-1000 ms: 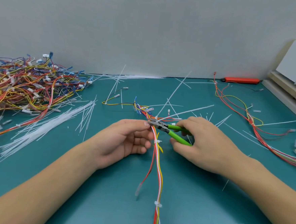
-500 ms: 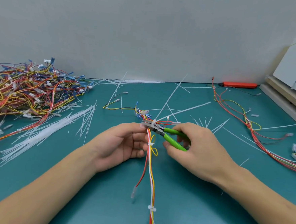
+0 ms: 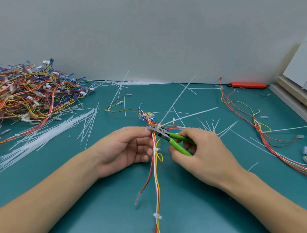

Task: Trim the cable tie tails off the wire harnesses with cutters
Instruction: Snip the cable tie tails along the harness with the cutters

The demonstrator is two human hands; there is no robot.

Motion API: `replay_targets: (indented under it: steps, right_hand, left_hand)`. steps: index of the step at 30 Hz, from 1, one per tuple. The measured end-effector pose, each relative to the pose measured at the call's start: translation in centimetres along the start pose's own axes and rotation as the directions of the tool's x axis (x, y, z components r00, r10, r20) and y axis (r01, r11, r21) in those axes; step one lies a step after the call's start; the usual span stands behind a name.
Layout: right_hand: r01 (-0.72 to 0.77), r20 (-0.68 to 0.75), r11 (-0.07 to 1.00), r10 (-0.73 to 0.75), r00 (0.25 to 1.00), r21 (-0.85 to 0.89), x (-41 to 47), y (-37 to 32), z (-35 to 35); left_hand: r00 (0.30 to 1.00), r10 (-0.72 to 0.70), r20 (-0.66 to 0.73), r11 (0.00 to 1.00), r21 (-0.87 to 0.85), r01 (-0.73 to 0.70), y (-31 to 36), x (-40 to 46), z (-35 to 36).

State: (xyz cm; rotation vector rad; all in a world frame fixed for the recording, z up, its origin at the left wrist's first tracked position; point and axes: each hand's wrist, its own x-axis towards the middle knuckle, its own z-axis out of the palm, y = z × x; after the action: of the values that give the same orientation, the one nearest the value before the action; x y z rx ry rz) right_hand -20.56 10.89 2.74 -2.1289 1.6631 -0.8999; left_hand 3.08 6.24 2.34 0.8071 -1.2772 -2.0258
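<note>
Wire harness (image 3: 156, 173) of red, white and yellow leads runs from the near edge of the teal mat (image 3: 197, 210) up between both hands at the middle of the scene. The left hand (image 3: 126, 151) pinches the bundle at its fingertips, just left of the wires. The right hand (image 3: 202, 156) curls around the green handles of the cutters (image 3: 167, 137), whose metal nose lies across the harness at a cable tie (image 3: 159, 125); whether the blades are together or apart I cannot tell. That tie's long white tail (image 3: 179, 98) rises far and to the right. Two more ties (image 3: 156, 149) sit nearer on the bundle. A heap of harnesses (image 3: 29, 93) fills the far left, loose white ties (image 3: 44, 136) lie beside it, another harness (image 3: 257, 127) trails along the right, and an orange tool (image 3: 248, 85) rests by the far wall.
</note>
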Motion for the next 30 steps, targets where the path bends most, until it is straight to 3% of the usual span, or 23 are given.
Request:
replay_targets:
  steps: [9, 16, 30]
  right_hand:
    - [-0.062, -0.005, 0.996, 0.062, 0.998, -0.056, 0.04, 0.14, 0.13]
    - [0.016, 0.003, 1.000, -0.016, 1.000, -0.016, 0.33, 0.57, 0.66]
    - [0.027, 0.019, 1.000, -0.027, 0.999, -0.004, 0.33, 0.60, 0.46]
  left_hand:
    - [1.000, 0.000, -0.015, 1.000, -0.008, 0.000, 0.07, 0.08, 0.01]
    - [0.999, 0.016, -0.028, 1.000, 0.025, -0.016, 0.19, -0.15, 0.54]
    - [0.999, 0.028, -0.032, 0.999, 0.036, -0.027, 0.20, -0.12, 0.70]
